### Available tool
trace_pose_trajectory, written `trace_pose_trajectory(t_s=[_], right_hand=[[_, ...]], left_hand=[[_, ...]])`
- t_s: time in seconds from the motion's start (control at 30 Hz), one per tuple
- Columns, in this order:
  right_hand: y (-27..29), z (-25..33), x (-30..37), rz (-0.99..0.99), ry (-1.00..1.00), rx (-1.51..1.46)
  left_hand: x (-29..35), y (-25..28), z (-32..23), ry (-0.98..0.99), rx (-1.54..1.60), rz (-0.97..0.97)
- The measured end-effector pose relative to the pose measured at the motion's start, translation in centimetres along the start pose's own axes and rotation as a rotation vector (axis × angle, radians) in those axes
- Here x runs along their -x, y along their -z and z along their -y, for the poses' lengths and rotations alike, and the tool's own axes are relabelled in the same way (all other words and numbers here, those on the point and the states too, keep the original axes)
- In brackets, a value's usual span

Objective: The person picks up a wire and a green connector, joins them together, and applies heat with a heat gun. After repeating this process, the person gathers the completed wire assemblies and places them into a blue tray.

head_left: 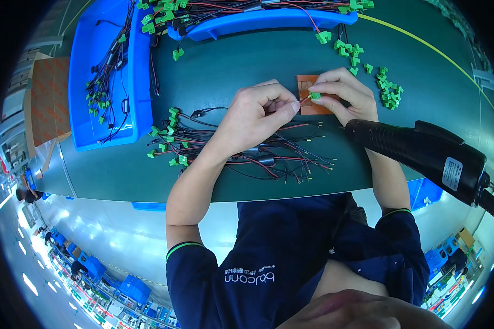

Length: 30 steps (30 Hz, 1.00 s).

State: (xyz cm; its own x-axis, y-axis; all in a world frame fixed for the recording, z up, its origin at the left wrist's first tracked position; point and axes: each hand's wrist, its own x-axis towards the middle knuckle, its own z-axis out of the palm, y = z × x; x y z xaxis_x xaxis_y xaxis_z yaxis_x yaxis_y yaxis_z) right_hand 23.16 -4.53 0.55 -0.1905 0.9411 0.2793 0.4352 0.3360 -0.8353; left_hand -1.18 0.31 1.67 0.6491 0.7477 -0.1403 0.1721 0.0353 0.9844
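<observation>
My right hand [347, 94] pinches a small green terminal block [315, 96] between thumb and fingers. My left hand [260, 112] grips a thin cable by its end, thumb against the curled fingers, and the red wire tip [304, 100] meets the block. Whether the wire sits inside the block is too small to tell. Both hands work over a copper-brown plate [319, 108] lying on the table. Below my left hand is a bundle of black and red cables [266, 159], with green blocks at their left ends and bare tips at the right.
A black electric screwdriver [417, 148] juts in from the right, close to my right forearm. Loose green terminal blocks [389, 93] lie beyond my right hand. A blue bin [142, 109] with cables stands left, and a blue tray [269, 24] heaped with cables at the back.
</observation>
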Motion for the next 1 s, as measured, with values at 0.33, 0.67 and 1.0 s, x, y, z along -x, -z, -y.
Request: trace_pose_trajectory(t_s=[0.33, 0.67, 1.0], right_hand=[[-0.08, -0.47, -0.1, -0.012, 0.053, 0.026], [-0.1, -0.38, -0.15, 0.001, 0.036, 0.037], [-0.09, -0.22, -0.21, 0.021, 0.108, 0.086]], left_hand=[[-0.13, -0.12, 0.16, 0.038, 0.031, -0.038], [-0.14, -0.02, 0.18, 0.023, 0.021, -0.027], [-0.17, -0.03, -0.19, 0.055, 0.012, -0.03]])
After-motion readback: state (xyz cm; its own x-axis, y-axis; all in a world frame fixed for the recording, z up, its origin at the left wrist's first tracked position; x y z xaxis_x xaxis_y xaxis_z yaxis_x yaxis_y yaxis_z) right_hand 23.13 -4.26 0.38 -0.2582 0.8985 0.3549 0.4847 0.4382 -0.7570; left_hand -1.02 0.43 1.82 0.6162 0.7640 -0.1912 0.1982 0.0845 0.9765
